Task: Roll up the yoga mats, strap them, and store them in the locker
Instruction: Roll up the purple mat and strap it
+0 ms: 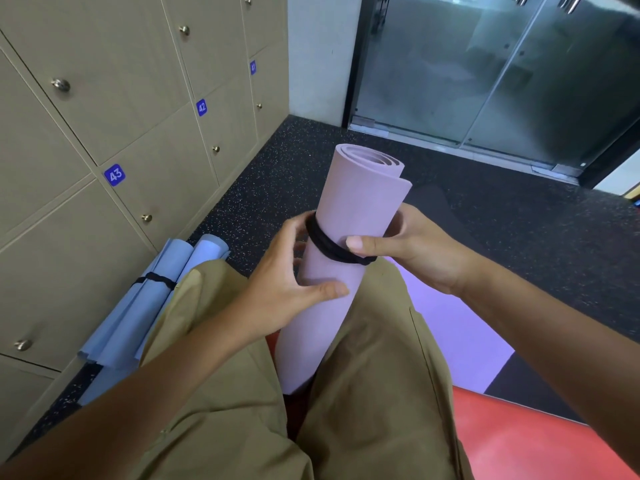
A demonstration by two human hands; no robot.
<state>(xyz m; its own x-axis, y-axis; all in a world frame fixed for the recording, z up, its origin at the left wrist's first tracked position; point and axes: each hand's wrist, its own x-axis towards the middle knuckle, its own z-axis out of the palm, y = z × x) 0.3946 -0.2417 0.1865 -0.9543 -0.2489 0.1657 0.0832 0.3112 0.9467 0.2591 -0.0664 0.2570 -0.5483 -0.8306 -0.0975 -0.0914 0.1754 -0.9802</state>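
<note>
**Inspector:** Two hands grasp one rolled lilac foam yoga mat [346, 237], held upright between the knees. The left hand [287, 282] wraps the roll below the black elastic strap [329, 249]; the right hand [405, 247] holds the roll, thumb pressed on that strap.

**Technician:** Failure modes?

**Inspector:** The outer flap stands loose near the top. One strap, seated low, may let that end unwind, or may slide off. The rolled blue yoga mats [138, 306], strapped, lie on the floor against the closed beige lockers [104, 98].

**Technician:** Legible markings?

**Inspector:** Blue number plates: 43 [114, 174], 42 [201, 107], 41 [253, 67].
</note>
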